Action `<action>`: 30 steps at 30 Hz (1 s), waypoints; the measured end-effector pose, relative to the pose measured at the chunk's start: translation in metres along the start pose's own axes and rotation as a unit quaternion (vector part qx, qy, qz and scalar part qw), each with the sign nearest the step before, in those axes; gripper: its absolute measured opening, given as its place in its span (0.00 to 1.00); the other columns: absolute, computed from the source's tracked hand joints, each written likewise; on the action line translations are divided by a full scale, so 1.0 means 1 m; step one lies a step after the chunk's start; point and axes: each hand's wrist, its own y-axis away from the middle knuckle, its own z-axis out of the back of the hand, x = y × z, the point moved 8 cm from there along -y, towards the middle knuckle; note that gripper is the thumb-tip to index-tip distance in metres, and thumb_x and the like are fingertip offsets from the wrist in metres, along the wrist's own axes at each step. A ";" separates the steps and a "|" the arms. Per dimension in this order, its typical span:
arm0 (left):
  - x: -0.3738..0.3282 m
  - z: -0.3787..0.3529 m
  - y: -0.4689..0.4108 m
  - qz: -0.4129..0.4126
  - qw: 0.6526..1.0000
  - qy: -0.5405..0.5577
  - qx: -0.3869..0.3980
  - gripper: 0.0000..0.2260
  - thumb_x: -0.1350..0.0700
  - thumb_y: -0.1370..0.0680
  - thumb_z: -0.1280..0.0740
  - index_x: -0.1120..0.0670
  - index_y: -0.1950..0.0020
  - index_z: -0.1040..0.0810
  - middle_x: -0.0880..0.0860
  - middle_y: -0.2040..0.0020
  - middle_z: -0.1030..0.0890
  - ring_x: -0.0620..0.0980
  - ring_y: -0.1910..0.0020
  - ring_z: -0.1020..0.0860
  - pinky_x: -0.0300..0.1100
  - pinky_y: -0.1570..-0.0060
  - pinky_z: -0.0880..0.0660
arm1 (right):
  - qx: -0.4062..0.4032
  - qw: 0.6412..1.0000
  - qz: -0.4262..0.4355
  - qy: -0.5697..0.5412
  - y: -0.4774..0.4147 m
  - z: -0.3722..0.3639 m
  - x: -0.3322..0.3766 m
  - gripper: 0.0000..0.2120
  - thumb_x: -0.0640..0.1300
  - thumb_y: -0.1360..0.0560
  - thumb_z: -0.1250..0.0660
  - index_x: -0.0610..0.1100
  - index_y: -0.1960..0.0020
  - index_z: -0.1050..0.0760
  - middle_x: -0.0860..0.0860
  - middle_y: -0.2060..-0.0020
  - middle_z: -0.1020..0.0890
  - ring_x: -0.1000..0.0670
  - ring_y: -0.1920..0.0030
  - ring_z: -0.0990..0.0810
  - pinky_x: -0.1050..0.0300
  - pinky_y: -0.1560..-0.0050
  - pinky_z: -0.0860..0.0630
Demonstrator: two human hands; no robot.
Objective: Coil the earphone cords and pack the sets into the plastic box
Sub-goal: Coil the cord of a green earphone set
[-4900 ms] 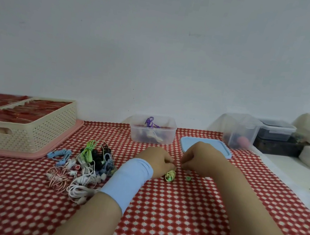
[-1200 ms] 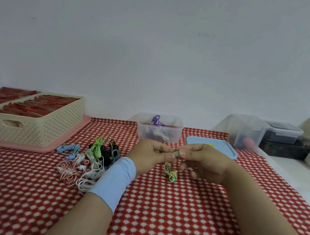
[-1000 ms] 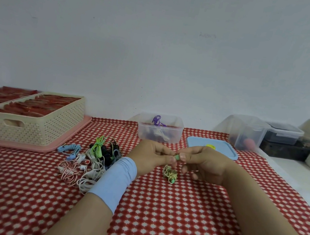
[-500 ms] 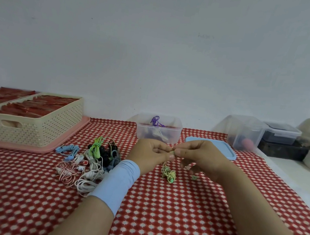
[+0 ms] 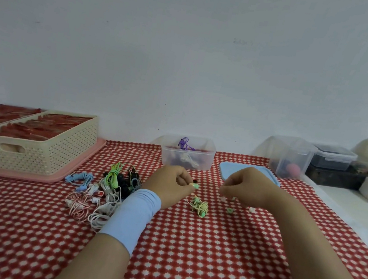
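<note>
Green set (image 5: 199,206): lying bunched on the cloth, one bud I'm pinching
Loose pile (image 5: 104,189): sitting tangled, uncoiled
Plastic box (image 5: 187,155): standing open, holding purple cord

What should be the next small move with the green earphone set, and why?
Probably bring the hands together again: the left hand pinches a green earbud, the right hand pinches something small, and the green bundle lies loose on the cloth.

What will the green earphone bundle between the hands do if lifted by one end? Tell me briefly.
The green earphone bundle is thin cord in a loose tangle, so it will probably sag and partly unravel. It looks light, so the left hand, pinching a green earbud, could easily drag it across the tablecloth.
</note>
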 end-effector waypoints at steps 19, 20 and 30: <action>-0.006 -0.017 -0.003 -0.052 0.970 -0.230 0.062 0.10 0.45 0.22 0.33 0.38 0.42 0.18 0.47 0.35 0.22 0.50 0.34 0.29 0.49 0.33 0.31 | 0.035 0.999 0.024 -0.004 -0.003 -0.013 0.014 0.05 0.42 0.25 0.26 0.50 0.52 0.13 0.54 0.64 0.14 0.58 0.69 0.19 0.64 0.69 0.25; -0.004 -0.017 -0.002 -0.051 0.973 -0.215 0.067 0.09 0.45 0.23 0.31 0.38 0.44 0.17 0.46 0.37 0.21 0.49 0.36 0.28 0.47 0.34 0.30 | 0.023 0.999 0.026 -0.027 -0.004 -0.014 0.014 0.04 0.41 0.25 0.26 0.49 0.53 0.13 0.53 0.65 0.14 0.57 0.69 0.19 0.64 0.70 0.25; -0.002 -0.011 0.001 -0.001 0.990 0.140 0.034 0.07 0.55 0.26 0.25 0.50 0.49 0.17 0.46 0.53 0.15 0.42 0.52 0.18 0.37 0.46 0.23 | 0.050 0.935 -0.010 -0.351 -0.005 -0.036 0.011 0.05 0.35 0.24 0.29 0.34 0.50 0.18 0.39 0.62 0.16 0.48 0.64 0.16 0.58 0.67 0.21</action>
